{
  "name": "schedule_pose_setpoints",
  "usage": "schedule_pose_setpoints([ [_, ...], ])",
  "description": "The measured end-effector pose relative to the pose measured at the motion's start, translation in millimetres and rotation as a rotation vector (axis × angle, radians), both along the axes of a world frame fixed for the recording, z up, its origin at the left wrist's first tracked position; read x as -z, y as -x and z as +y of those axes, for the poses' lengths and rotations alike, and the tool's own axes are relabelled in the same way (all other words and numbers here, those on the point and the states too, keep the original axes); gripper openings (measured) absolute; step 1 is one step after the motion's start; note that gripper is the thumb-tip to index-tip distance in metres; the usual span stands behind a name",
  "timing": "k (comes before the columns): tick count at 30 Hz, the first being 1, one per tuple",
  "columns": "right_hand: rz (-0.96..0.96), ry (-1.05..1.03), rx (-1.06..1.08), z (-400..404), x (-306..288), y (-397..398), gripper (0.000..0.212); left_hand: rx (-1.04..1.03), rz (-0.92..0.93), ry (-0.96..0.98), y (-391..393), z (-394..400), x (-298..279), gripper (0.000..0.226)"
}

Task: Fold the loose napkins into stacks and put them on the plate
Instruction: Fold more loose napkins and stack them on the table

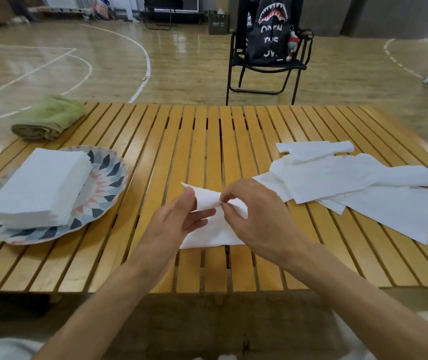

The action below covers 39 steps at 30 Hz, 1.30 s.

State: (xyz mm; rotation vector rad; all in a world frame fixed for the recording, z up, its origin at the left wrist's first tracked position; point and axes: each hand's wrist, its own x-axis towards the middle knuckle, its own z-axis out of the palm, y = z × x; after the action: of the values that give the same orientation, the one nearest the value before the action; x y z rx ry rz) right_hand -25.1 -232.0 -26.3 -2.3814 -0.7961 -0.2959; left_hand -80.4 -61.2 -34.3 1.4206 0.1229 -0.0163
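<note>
The person is sitting at the slatted wooden table (155,255) and working one napkin (213,229) right in front of them, both hands on it. The left hand (179,216) is lying under the lifted far edge with its fingers mostly straight, thumb pressing the paper from above, while the right hand (254,216) is pinching that same edge between thumb and fingertips — a narrow, delicate hold, not a fist. The near part of the sheet is lying flat on the slats.

Off to the person's left, a neat stack of folded napkins (39,185) is already sitting on the patterned plate (109,172). To the right, well apart from the plate, the loose napkins (358,183) are lying in an overlapping heap, so I'd say the job is partway through.

To do this fold well, I'd be bringing the lifted edge straight over to meet the near edge, lining up the corners before letting go — thin paper skews easily. Then flat fingers should be smoothing the crease outward from the middle, matching the size of the stack on the plate.

A rolled green towel (49,118) is resting at the table's far left corner, and a black folding chair (267,71) with a bag (270,29) is standing beyond.
</note>
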Motion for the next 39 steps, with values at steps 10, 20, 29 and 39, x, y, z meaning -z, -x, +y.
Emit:
schedule_pose_setpoints([
  [10, 0.299, -0.140, 0.172, -14, -3, -10, 0.037, -0.095, 0.167, 0.325, -2, 4, 2, 0.035],
  [20, 1.231, -0.815, 0.226, -27, -6, -23, 0.025, -0.100, 0.154, 0.494, -4, 10, -7, 0.030],
  [29, 0.810, -0.272, 0.335, -32, -6, -20, 0.008, -0.198, 0.019, -0.698, 0, 25, 13, 0.014],
  [39, 0.634, 0.003, 0.353, -33, 7, -24, 0.007, -0.169, -0.001, -1.021, -3, 24, 26, 0.031],
])
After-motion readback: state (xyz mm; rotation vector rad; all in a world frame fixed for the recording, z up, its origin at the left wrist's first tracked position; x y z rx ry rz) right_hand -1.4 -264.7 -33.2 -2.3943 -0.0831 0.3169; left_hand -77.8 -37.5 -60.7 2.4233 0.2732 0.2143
